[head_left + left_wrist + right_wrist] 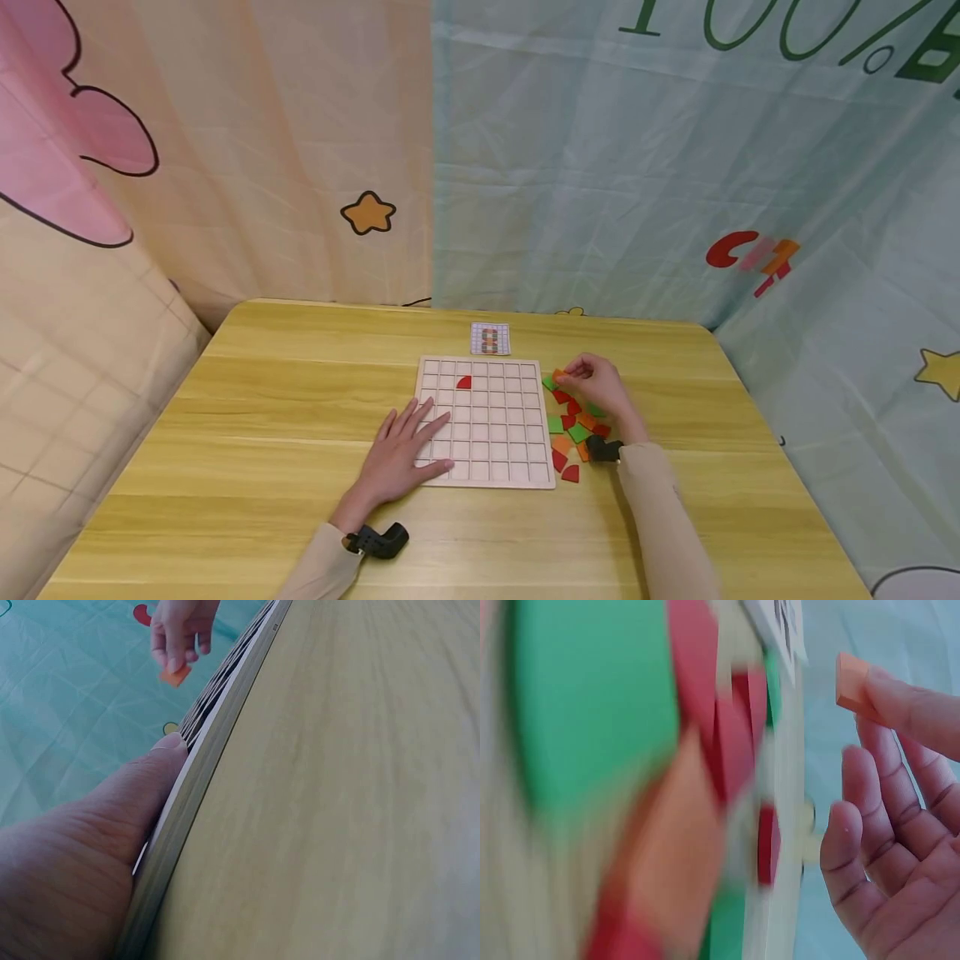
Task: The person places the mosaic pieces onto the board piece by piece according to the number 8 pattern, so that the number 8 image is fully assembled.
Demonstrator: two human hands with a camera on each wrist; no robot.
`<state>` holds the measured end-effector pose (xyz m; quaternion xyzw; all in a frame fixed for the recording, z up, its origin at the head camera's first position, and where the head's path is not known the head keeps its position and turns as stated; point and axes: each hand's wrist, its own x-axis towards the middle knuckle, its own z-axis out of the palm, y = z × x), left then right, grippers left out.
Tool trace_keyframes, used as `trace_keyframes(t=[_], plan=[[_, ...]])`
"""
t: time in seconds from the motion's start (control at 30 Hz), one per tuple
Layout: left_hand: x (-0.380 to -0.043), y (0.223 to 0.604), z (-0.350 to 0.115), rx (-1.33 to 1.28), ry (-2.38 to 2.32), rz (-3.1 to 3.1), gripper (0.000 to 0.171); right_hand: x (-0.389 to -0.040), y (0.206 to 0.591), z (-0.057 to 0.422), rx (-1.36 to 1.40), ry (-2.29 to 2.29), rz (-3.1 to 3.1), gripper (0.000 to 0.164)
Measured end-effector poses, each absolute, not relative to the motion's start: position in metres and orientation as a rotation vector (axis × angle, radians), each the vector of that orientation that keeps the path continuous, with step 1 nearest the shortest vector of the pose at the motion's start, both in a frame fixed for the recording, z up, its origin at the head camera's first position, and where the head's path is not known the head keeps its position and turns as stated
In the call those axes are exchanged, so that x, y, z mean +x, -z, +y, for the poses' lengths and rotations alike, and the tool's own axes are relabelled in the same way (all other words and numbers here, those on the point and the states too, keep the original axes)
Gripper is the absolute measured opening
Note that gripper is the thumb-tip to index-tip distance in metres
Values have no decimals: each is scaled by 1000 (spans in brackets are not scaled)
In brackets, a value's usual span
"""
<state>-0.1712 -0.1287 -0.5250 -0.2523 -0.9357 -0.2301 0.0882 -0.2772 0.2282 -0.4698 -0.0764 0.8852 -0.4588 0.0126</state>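
Note:
A pale wooden grid board [495, 433] lies on the table, with one red quarter-round tile [465, 382] in a cell of an upper row. My left hand [405, 450] rests with spread fingers on the board's left side; its thumb [161, 761] lies along the near edge in the left wrist view. An orange tile [853, 682] is pinched between thumb and forefinger of my right hand [598, 385], raised above the table at the board's right. Below that hand lies a loose pile of red, green and orange tiles [577, 432].
A small printed card [490, 339] with a coloured pattern lies just behind the board. The wooden table [300, 375] runs back to hanging printed cloth [570, 167]. Each wrist wears a black camera, the left one [381, 542] over the table in front of the board.

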Motion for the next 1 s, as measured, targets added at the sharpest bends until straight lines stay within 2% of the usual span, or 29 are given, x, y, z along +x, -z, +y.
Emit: trace_keyframes(t=[0.47, 1.0], plan=[[-171, 524, -129, -730, 706, -2817, 69, -300, 475, 141, -423, 1355, 2554, 15], [-173, 525, -129, -721, 702, -2844, 70, -305, 478, 109, -422, 1265, 2590, 11]])
